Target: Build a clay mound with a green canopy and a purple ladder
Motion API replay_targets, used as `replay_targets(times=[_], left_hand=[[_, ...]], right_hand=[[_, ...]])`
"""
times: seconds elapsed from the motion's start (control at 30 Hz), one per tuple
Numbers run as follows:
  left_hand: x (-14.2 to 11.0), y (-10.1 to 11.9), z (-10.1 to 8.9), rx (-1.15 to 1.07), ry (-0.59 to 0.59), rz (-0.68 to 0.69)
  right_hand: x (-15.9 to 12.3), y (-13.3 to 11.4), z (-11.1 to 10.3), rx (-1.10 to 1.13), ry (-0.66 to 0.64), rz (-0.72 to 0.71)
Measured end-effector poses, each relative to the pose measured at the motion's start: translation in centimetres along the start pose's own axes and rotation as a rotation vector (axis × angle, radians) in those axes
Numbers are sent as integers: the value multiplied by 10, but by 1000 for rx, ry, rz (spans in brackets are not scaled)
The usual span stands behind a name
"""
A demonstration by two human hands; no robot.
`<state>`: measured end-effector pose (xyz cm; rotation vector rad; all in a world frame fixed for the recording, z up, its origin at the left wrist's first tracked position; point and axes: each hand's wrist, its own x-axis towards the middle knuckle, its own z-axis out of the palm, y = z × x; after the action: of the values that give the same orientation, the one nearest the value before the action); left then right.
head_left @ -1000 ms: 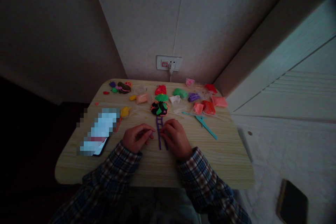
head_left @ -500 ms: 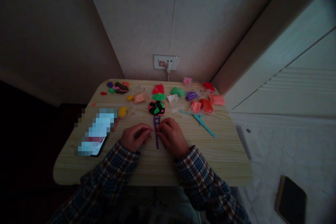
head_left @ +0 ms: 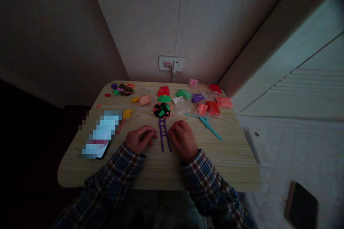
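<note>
A purple clay ladder [head_left: 161, 134] lies flat on the table between my hands, its two long rails joined by a few rungs near the top. Just above it sits a black clay piece [head_left: 158, 112] with green leaf shapes, orange trim and a green top. My left hand [head_left: 140, 139] is left of the ladder, thumb and fingers pinched together; whatever they hold is too small to make out. Close by the right rail, my right hand [head_left: 185, 141] has its fingers curled together, and its fingertips are partly hidden.
Bags of clay, among them a green one [head_left: 183, 94] and a red one [head_left: 213, 108], line the back. Turquoise modelling tools [head_left: 212, 129] lie to the right. At the left is a phone [head_left: 103, 134] beside a yellow lump [head_left: 128, 113]. A wall socket [head_left: 171, 63] is behind the table.
My right hand has moved slightly right, off the ladder, so its rungs and right rail show more. My left hand stays nearly in place. The whole view has shifted a little.
</note>
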<state>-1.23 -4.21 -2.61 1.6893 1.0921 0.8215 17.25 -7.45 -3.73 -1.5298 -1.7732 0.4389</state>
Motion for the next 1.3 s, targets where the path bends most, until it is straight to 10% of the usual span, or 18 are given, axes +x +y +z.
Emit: replay_targets(times=[1.3], left_hand=[[2, -2, -3, 85, -66, -7]], right_hand=[[-2, -7, -3, 67, -51, -118]])
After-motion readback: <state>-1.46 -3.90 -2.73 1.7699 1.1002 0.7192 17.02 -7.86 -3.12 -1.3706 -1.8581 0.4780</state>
